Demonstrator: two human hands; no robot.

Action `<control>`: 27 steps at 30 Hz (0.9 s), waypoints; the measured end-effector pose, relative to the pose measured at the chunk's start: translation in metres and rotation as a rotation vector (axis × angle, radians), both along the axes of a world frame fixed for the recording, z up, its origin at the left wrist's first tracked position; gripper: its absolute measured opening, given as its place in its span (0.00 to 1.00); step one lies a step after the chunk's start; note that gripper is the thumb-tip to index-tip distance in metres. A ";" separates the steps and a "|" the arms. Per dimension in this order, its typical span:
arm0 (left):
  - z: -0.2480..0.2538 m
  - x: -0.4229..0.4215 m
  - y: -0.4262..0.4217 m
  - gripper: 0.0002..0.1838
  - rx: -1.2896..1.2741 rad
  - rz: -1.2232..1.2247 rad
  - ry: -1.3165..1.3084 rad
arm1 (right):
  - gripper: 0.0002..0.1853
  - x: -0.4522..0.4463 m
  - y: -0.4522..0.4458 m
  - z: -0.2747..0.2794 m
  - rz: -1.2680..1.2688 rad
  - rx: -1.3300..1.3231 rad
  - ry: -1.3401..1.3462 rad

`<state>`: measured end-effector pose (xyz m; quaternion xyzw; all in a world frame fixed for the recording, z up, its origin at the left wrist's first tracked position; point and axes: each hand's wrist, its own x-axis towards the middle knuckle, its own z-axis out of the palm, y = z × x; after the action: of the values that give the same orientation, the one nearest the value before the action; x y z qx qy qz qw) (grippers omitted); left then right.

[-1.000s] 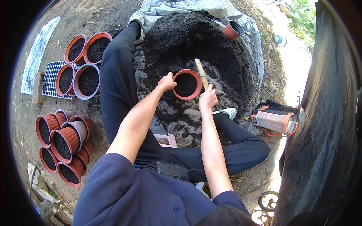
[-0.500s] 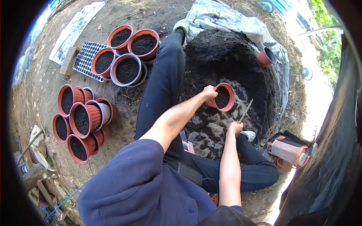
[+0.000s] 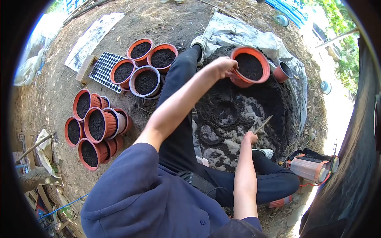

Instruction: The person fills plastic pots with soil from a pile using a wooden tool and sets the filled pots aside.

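My left hand point(image 3: 224, 68) is closed on the rim of a terracotta-coloured plastic pot point(image 3: 242, 81), held up over the far part of the soil patch. Dark soil point(image 3: 249, 66) partly fills the pot, which tilts towards me. Lower right, my right hand point(image 3: 250, 137) grips a thin, flat stick point(image 3: 263, 124), its tip pointing up and to the right. Beneath both hands lies dark soil point(image 3: 210, 103) mixed with a pale grey powdery material point(image 3: 228, 137), with round marks pressed into it.
Several soil-filled pots point(image 3: 162, 59) stand beyond my left leg, next to a white seedling tray point(image 3: 106, 71). Stacked pots point(image 3: 95, 125) lie on their sides at left. An empty pot point(image 3: 283, 72) sits by the crumpled white sheet point(image 3: 242, 29). A boxy device point(image 3: 311, 166) rests at right.
My left hand has lifted the pot up and away from the soil, uncovering round marks in the ground. My right hand still holds the stick in nearly the same place. The view has shifted slightly.
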<state>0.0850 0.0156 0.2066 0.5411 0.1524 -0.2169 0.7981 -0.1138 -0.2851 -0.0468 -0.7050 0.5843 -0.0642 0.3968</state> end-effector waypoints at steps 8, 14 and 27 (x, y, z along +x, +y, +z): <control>0.079 0.017 0.201 0.10 0.169 0.272 -0.142 | 0.12 0.015 0.056 0.021 0.264 -0.241 0.017; 0.029 0.022 0.338 0.12 0.196 0.645 -0.117 | 0.14 0.005 0.057 0.043 0.395 -0.191 0.146; -0.074 -0.006 0.437 0.13 -0.044 0.948 -0.105 | 0.12 -0.005 0.009 -0.038 0.347 -0.210 0.112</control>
<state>0.0792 0.4525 0.1322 0.4051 0.3371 0.1953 0.8271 -0.1191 -0.2763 -0.0852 -0.8350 0.4652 -0.0160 0.2934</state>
